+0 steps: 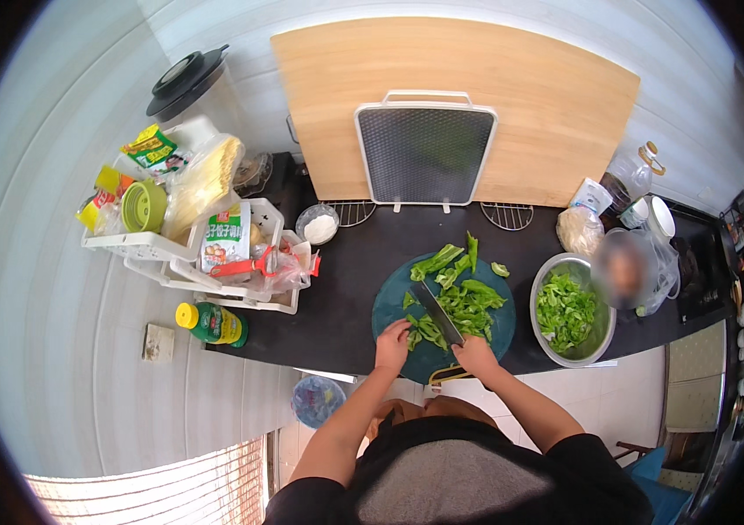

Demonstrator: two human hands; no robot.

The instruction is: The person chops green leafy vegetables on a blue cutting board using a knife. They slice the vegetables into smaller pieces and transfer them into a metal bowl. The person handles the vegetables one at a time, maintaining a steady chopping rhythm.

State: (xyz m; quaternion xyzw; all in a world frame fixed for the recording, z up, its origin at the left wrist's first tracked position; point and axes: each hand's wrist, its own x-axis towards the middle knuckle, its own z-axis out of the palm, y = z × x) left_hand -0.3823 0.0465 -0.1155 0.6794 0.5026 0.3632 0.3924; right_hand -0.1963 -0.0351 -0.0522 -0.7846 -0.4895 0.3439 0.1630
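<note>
My right hand (476, 354) grips the handle of a kitchen knife (436, 312), whose broad dark blade slants away to the far left over a round dark-green cutting board (389, 293). Left of the blade, my left hand (392, 345) has its fingers curled together on a piece of green pepper (415, 336) at the board's near left; the fingertips partly hide it. A heap of cut green peppers (472, 304) lies right of the knife, and longer pieces rest toward the far edge. To the right stands a metal bowl (605, 328) full of chopped greens (566, 311).
White baskets (140, 245) with food packets stand at left, a green bottle with a yellow cap (219, 325) before them. Behind the board are a small bowl of white powder (317, 226) and a leaning dark rectangular board (427, 153). An oil bottle (630, 178) stands far right.
</note>
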